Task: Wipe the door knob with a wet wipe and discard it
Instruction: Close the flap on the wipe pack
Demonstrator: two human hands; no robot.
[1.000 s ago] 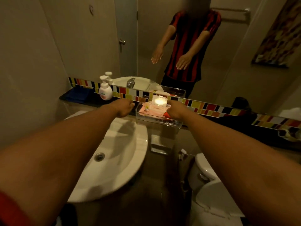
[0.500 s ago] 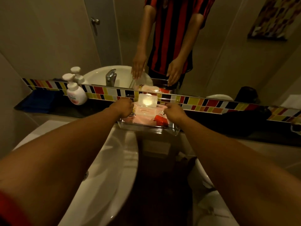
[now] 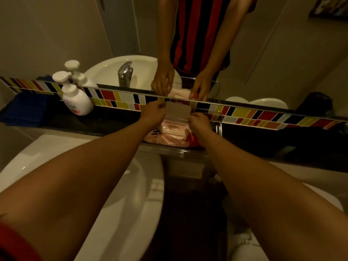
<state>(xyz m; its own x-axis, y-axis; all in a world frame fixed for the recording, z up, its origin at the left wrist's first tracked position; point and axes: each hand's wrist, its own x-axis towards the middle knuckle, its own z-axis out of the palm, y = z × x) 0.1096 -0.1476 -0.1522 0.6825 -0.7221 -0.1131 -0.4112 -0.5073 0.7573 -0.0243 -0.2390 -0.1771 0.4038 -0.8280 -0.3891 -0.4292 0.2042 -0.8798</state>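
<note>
A pink wet wipe pack (image 3: 169, 133) lies in a clear plastic tray (image 3: 175, 150) on the dark shelf below the mirror. Its flip lid (image 3: 178, 111) stands open and upright. My left hand (image 3: 153, 113) pinches the lid's left edge. My right hand (image 3: 200, 120) is curled on the pack at the lid's lower right corner. No wipe shows outside the pack. The door knob (image 3: 102, 3) appears only as a sliver of reflection at the mirror's top edge.
A white sink (image 3: 116, 194) sits below my left arm, its tap reflected in the mirror. A soap pump bottle (image 3: 76, 98) and a blue cloth (image 3: 24, 110) stand on the shelf at left. A toilet (image 3: 250, 247) is at lower right.
My view has tipped down and drawn closer to the shelf. Both hands have closed in on the pack, and the lid now stands upright between them.
</note>
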